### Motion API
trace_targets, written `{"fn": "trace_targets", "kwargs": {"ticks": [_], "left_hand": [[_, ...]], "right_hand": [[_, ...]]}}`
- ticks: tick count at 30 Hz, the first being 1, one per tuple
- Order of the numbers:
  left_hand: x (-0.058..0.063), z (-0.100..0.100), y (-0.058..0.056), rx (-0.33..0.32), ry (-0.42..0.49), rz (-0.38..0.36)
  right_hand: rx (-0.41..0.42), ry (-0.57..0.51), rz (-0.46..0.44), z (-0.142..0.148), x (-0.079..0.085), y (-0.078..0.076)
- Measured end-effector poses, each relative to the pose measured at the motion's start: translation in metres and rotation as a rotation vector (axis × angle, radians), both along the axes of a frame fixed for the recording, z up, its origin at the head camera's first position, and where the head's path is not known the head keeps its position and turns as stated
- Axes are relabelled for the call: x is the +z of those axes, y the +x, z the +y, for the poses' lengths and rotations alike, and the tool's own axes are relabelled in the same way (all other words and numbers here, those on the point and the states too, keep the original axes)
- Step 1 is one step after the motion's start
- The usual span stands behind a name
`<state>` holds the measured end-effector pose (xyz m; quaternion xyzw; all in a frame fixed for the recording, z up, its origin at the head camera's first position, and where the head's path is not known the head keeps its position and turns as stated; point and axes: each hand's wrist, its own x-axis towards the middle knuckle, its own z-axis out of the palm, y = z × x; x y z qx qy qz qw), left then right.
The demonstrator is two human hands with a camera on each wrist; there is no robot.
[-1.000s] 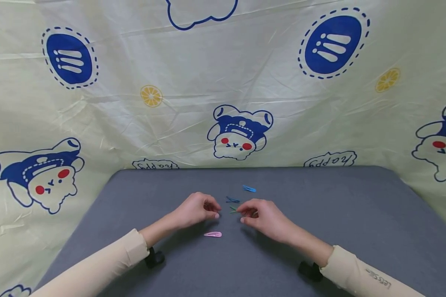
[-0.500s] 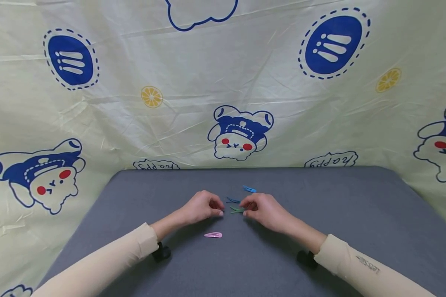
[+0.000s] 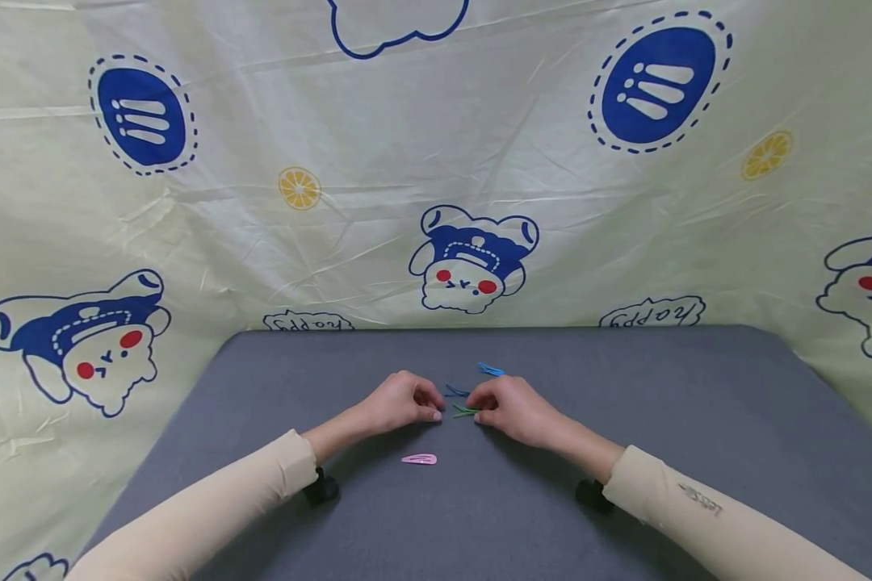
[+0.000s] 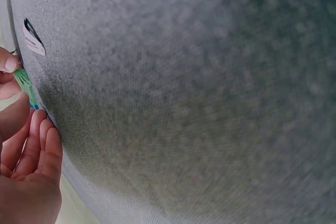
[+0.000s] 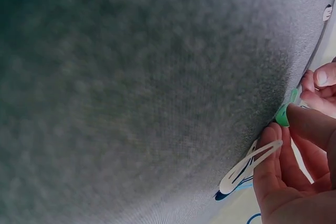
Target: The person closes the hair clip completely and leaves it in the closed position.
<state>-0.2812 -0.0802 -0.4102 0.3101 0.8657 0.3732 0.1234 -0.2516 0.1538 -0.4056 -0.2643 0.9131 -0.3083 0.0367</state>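
A green snap hair clip (image 3: 463,411), its prongs spread apart, is pinched at its right end by my right hand (image 3: 516,410). In the right wrist view the thumb (image 5: 310,124) presses on the rounded end of the green clip (image 5: 283,116). Across from it my left hand (image 3: 403,399) hovers just left of the prongs, thumb and fingers loosely bent with nothing seen between them. Right behind the green clip lies a dark blue hair clip (image 3: 455,390), also spread, partly behind the right fingers.
A pink hair clip (image 3: 419,459) lies on the grey table (image 3: 450,524) nearer the front, below the left hand. Farther back is a bright blue hair clip (image 3: 490,369), close behind the right hand. A printed cloth (image 3: 363,258) hangs along the table's far edge.
Both hands have shifted slightly; the left moved right toward the green clip's prongs. The right hand's fingertips moved a little right along the green clip. The pink and blue clips stay put.
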Motion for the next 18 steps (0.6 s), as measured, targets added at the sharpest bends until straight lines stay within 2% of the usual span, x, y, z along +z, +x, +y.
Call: {"fn": "trace_targets", "kwargs": {"ticks": [18], "left_hand": [[-0.0003, -0.0025, 0.0031, 0.035, 0.002, -0.040]], "right_hand": [[-0.009, 0.003, 0.004, -0.0040, 0.0002, -0.0010]]}}
